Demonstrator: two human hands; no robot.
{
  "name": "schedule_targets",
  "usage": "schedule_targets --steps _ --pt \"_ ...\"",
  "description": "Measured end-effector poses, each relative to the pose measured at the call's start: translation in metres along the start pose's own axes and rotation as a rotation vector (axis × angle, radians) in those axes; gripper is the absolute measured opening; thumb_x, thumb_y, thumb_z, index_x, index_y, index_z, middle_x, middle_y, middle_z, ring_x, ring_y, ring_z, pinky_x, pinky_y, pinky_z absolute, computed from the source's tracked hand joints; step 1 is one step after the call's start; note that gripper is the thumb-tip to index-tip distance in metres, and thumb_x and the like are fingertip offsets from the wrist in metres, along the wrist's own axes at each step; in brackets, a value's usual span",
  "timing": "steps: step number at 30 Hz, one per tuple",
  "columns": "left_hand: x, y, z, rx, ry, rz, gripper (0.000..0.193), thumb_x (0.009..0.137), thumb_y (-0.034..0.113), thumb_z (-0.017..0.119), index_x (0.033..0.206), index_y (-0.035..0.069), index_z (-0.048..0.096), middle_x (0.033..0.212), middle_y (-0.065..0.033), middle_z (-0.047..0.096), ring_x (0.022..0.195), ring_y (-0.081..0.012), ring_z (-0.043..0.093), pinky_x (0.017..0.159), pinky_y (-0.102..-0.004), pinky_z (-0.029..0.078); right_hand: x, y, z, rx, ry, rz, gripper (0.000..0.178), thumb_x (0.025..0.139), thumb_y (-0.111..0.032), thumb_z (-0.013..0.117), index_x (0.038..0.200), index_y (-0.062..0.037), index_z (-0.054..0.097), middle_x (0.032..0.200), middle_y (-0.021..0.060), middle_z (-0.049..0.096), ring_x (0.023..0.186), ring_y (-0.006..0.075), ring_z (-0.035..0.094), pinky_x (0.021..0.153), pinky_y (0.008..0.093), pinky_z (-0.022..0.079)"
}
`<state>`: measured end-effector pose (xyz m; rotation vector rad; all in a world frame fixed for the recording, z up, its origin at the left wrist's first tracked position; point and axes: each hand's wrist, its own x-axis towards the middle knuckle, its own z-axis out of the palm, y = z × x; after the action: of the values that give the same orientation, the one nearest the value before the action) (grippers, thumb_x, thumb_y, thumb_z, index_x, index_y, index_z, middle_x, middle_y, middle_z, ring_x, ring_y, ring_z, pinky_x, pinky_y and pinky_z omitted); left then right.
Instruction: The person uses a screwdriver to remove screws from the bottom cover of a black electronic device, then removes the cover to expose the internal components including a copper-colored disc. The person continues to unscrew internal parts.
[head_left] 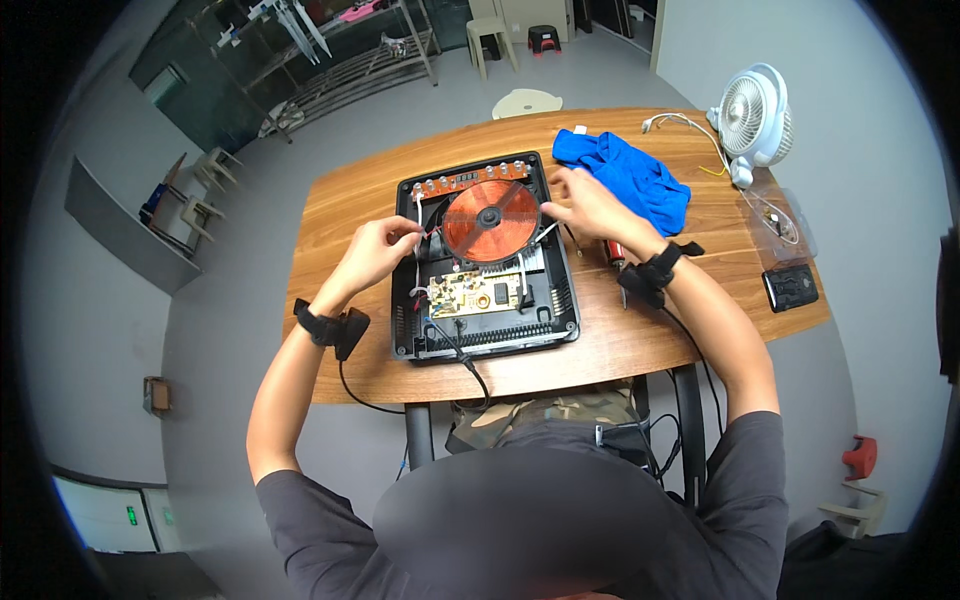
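The work seems to be at the wiring around the copper coil (490, 220), which sits in the open black casing (402, 320) on the counter (340, 205). Left of the coil, the left hand (378, 250) reaches a thin wire (432, 232); whether its grip is clamped there, one cannot tell. Right of the coil, the right hand (592, 205) has its grip apart, beside the rim. The next move likely calls for a fine pinch, with leads kept free.

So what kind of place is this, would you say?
Probably a small workshop or repair room: an opened black appliance, its copper coil and circuit board exposed, lies on a wooden table, with a metal rack standing beyond.
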<state>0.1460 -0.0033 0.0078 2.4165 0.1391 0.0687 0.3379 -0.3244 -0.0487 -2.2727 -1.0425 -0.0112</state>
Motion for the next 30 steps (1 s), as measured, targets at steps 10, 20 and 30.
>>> schedule_targets --steps 10,20,30 --pt "-0.041 -0.024 0.012 0.247 0.053 -0.024 0.025 0.093 0.021 0.069 0.087 -0.003 0.067 0.071 -0.0164 0.067 0.067 -0.0274 0.067 0.065 -0.0377 0.052 -0.049 0.034 -0.018 -0.331 -0.079 0.336 0.057 0.092 -0.031 0.073 0.124 0.0059 0.043 0.109 0.0309 0.066 0.102 0.0473 0.067 0.086 0.0532 0.055" --pt "-0.052 -0.033 0.024 0.217 0.002 0.077 0.015 0.088 0.016 0.071 0.091 0.001 0.071 0.068 -0.0141 0.067 0.062 -0.0285 0.065 0.061 -0.0394 0.051 -0.032 0.057 -0.022 -0.297 -0.097 0.413 0.058 0.089 -0.04 0.074 0.113 0.0067 0.049 0.099 0.035 0.069 0.097 0.05 0.068 0.085 0.0529 0.055" --pt "-0.06 -0.037 0.023 0.183 -0.066 0.126 0.022 0.089 0.02 0.074 0.1 0.001 0.073 0.076 -0.0155 0.071 0.069 -0.0307 0.068 0.066 -0.0409 0.052 -0.025 0.056 -0.041 -0.098 -0.056 0.354 0.042 0.089 -0.034 0.07 0.104 0.0043 0.063 0.096 0.0253 0.072 0.093 0.0384 0.072 0.084 0.0438 0.056"
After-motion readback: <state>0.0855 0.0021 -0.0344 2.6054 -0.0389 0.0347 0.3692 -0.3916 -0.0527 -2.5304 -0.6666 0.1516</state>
